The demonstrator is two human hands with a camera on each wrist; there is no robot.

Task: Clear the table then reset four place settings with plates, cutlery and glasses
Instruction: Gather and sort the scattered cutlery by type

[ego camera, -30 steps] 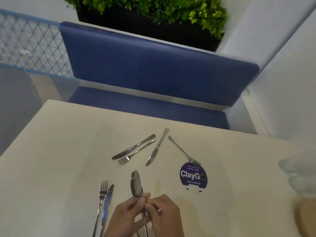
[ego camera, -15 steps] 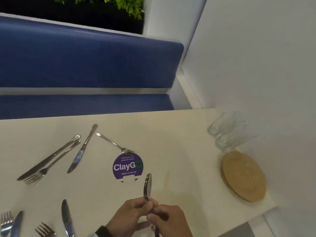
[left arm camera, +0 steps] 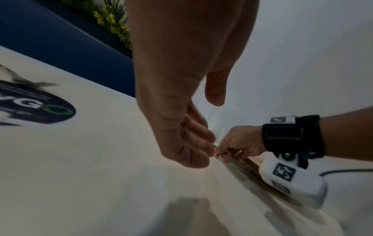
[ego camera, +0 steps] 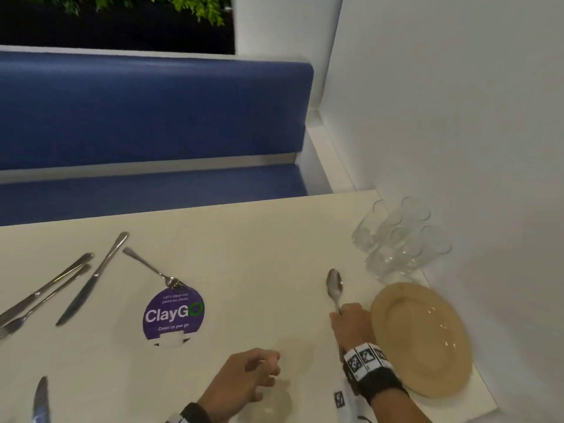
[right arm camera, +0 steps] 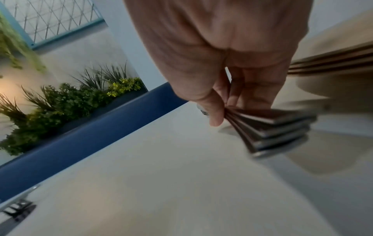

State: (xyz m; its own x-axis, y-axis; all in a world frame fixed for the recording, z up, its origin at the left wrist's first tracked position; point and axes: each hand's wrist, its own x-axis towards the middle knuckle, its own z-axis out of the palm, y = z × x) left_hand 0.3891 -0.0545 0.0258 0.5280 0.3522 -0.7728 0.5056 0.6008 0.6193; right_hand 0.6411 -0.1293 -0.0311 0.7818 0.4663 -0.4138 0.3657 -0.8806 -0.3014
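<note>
Overhead, the head view shows the right hand [ego camera: 351, 325] closed around the handles of a bunch of spoons [ego camera: 334, 286]. Their long axis runs from 6 toward 12 o'clock, the shiny bowl end pointing away from the person. They sit just left of a stack of tan plates [ego camera: 421, 340], which lies at 4 o'clock on the pale table [ego camera: 259, 254]. A cluster of clear glasses [ego camera: 399, 236] stands at 2 o'clock against the white wall [ego camera: 457, 117]. The left hand [ego camera: 244, 380] hovers at 6 o'clock, fingers loosely curled and holding nothing. At 9 o'clock lie scattered knives and forks [ego camera: 91, 279], one fork's tines resting on a round purple sticker [ego camera: 173, 314]. A blue bench [ego camera: 152, 111] runs along the far side at 12 o'clock.

Next, the left wrist view looks past the left hand [left arm camera: 181, 95], whose fingers hang relaxed above the table [left arm camera: 80, 175]. At 4 o'clock the right hand [left arm camera: 240, 142] pinches the metal handles, just beside the plates' edge.

Finally, the right wrist view shows the right hand [right arm camera: 222, 55] with thumb and fingers clamped on the fanned spoons' [right arm camera: 272, 129] flat handles, which point toward 4 o'clock. The plates [right arm camera: 331, 63] show as stacked brown rims at 2 o'clock. Green plants [right arm camera: 70, 102] sit behind the bench [right arm camera: 90, 135] at 9 o'clock.
</note>
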